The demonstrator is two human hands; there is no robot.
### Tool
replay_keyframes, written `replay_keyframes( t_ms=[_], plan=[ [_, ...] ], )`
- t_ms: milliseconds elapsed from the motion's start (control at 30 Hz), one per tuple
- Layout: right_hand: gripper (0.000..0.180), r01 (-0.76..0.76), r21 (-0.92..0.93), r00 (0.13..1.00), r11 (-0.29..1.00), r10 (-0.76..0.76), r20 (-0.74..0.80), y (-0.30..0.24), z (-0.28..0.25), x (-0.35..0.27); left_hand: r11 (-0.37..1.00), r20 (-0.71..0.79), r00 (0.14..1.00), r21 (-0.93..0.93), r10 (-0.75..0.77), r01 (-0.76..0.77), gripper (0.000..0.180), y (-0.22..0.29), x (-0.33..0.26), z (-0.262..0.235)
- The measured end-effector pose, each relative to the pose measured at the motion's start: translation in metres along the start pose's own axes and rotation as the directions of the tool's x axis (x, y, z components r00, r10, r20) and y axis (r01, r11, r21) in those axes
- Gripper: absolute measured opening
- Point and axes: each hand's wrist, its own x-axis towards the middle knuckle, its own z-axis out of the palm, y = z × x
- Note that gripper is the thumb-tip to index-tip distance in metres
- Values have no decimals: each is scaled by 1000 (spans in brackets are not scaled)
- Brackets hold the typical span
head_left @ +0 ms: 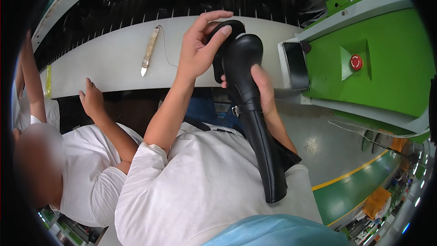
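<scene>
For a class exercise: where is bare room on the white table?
Bare: the white table between the yellow strip and knife, beyond the co-worker's hand. Crowded: toward the right, where the left hand and right hand hold black boots.

Black boots (244, 66); white worktop (109, 57); green machine (391, 41), red button (356, 62).

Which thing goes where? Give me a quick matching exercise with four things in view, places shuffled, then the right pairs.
Things
1. Black boot with a buckle
2. Pale-handled tool
3. Red button
4. Yellow line

Places
A. On the floor
B. In the person's right hand
C. On the green panel
D. On the white work surface

Pairs: 1-B, 2-D, 3-C, 4-A
</scene>
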Motion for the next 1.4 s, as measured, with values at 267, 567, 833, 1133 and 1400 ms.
replay_keyframes(
  t_ms=[267,567,833,1133,1400],
  plan=[
    [65,31,-96,998,995,-26,48,14,4,1,993,88,990,15,112,-114,57,10,-20,2],
    [68,42,-162,999,986,-37,33,13,8,2,986,55,988,73,146,-149,56,12,-24,5],
    [70,38,-203,999,978,-33,25,13,9,3,988,32,989,51,141,-143,56,11,-26,3],
    [70,24,-193,1000,981,-20,18,14,13,3,991,17,990,10,137,-137,53,10,-29,1],
    [69,2,-285,999,959,11,46,8,10,0,994,11,995,-53,96,-95,54,14,-32,3]
  ],
)
